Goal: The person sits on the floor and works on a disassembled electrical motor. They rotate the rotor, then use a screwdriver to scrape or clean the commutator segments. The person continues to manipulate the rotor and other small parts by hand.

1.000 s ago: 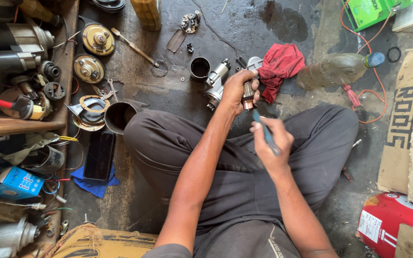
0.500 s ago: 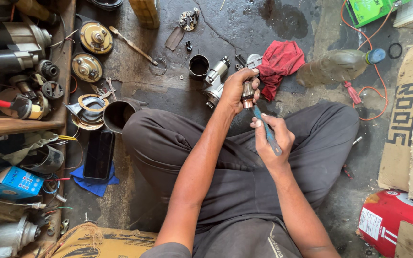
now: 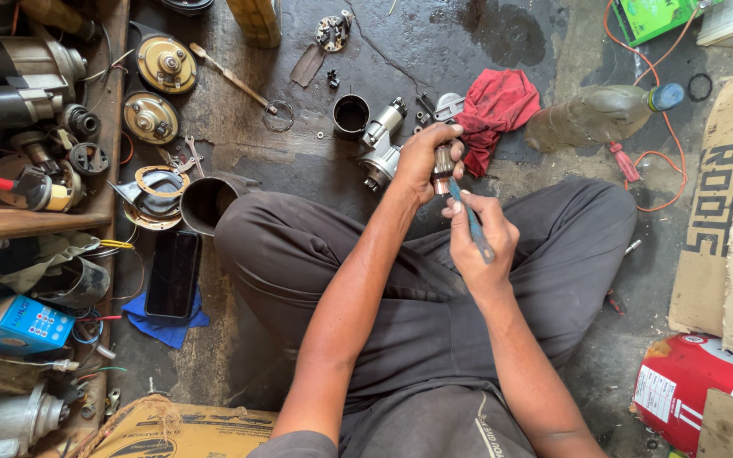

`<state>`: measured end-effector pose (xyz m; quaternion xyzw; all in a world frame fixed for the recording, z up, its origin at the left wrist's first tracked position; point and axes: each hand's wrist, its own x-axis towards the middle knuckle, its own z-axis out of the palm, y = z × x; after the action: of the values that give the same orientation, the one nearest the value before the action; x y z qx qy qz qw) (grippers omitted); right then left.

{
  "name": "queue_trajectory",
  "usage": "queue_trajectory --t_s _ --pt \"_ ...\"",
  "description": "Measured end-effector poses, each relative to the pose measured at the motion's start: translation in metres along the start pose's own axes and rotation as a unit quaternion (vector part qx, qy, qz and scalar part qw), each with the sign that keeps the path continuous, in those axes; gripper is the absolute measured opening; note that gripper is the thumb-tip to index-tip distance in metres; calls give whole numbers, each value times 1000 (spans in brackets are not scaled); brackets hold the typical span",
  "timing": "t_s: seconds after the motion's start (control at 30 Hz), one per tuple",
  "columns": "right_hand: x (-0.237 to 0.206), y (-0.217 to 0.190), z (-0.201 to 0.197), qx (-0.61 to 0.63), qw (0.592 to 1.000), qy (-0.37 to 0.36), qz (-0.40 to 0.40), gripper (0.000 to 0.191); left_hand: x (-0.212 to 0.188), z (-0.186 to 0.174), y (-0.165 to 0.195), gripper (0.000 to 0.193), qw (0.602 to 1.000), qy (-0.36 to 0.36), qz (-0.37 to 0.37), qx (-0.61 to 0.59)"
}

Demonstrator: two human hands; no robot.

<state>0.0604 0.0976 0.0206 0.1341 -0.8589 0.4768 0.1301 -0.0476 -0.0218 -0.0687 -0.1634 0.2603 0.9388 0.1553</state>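
We are gripping small cylindrical metal part (image 3: 443, 163) in left hand (image 3: 424, 159), fingers wrapped tight, upper centre of frame. Right hand (image 3: 478, 242) closing on blue-handled tool (image 3: 473, 227), tip touching part. Versus half second ago: hands barely shifting, work continuing in place. Red rag (image 3: 497, 103) lying just beyond.

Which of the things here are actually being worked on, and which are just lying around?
In hand:
left hand holding a small metal cylindrical part
right hand holding a blue-handled tool

Lying about:
red rag
plastic bottle
starter motor
metal cup
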Motion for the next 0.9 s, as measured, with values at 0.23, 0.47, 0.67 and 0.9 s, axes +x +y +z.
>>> queue_trajectory --t_s 0.23,0.47,0.67,0.9 --pt "6 -4 -6 11 998 -40 46 9 2 -3 -4 12 1000 19 -4 -5" --pt "8 -9 -10 5 995 -72 71 9 4 -6 -1 15 999 31 -23 10" --pt "3 -10 -12 58 997 -27 48 11 4 -8 5 17 999 -25 -25 -27" --pt "1 -9 -10 45 998 -36 10 13 3 -6 8 17 999 -24 -31 -14"
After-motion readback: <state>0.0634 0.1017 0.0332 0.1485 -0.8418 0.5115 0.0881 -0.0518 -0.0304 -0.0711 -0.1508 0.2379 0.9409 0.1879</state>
